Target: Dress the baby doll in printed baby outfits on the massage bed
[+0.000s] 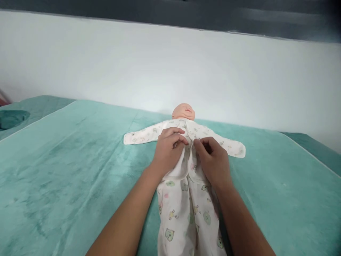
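A baby doll (183,111) lies on its back, dressed in a white printed baby shirt (145,134) and matching trousers (177,213). Both sleeves stretch out to the sides. Over the chest, my left hand (169,149) is bent, its fingertips closed at one front edge of the shirt. Facing it, my right hand (214,160) pinches the other front edge between thumb and finger. The two edges lie close together between my hands, and below them the shirt's hem parts slightly over the trousers. Any fastener at my fingertips is hidden.
A green plush cover (80,167) spreads under the doll and out to both sides, with creases on the left. Behind the doll's head stands a white wall (160,71), with a dark band (133,10) above it. A darker green round shape (13,119) is at far left.
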The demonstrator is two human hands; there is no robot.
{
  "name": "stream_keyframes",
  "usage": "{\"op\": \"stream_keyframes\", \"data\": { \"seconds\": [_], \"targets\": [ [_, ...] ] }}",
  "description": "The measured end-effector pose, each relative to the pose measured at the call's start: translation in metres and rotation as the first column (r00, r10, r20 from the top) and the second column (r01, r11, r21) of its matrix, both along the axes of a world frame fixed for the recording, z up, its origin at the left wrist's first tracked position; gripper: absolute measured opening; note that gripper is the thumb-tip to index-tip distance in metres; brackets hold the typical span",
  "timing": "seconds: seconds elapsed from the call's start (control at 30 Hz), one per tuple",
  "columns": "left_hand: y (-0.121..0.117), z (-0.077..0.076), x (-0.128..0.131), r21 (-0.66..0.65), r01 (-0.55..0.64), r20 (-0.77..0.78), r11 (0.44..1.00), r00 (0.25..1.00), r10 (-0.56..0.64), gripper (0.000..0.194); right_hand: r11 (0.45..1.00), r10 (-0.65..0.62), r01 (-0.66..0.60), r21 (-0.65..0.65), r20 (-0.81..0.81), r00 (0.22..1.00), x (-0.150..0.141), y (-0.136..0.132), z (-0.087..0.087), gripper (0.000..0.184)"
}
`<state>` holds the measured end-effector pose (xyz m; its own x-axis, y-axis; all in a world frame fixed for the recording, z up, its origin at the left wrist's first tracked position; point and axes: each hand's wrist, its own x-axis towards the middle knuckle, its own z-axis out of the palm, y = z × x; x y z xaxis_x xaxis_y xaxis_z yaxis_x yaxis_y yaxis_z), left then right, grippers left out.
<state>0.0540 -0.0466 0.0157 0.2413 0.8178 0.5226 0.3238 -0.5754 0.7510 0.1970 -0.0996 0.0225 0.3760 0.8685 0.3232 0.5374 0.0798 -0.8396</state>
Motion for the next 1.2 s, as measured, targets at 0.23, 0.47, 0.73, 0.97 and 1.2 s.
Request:
{"op": "stream_keyframes", "data": {
  "seconds": [0.23, 0.47, 0.73, 0.97, 1.2],
  "targets": [
    [-0.001, 0.010, -0.011, -0.127, 0.151, -0.126, 0.980, 0.978, -0.167, 0.017, 0.988, 0.129, -0.108, -0.113, 0.208, 0.969, -0.004, -0.018, 0.002, 0.026],
    [0.002, 0.015, -0.022, -0.205, 0.260, -0.206, 0.944, 0.931, -0.301, 0.011, 0.996, 0.081, -0.068, -0.054, 0.292, 0.953, -0.004, -0.016, -0.001, 0.009],
    [-0.001, 0.016, -0.018, -0.195, 0.244, -0.144, 0.950, 0.951, -0.274, 0.013, 0.986, 0.115, -0.121, -0.117, -0.057, 0.992, 0.005, -0.015, 0.003, 0.014],
    [0.002, 0.012, -0.019, -0.192, 0.266, -0.112, 0.945, 0.950, -0.290, 0.013, 0.978, 0.176, -0.189, -0.083, -0.146, 0.974, 0.009, -0.016, 0.001, 0.016],
    [0.002, 0.009, -0.017, -0.230, 0.267, -0.049, 0.936, 0.957, -0.285, 0.012, 0.968, 0.225, -0.236, -0.081, -0.119, 0.967, 0.011, -0.016, 0.002, 0.011]
  ]
}}
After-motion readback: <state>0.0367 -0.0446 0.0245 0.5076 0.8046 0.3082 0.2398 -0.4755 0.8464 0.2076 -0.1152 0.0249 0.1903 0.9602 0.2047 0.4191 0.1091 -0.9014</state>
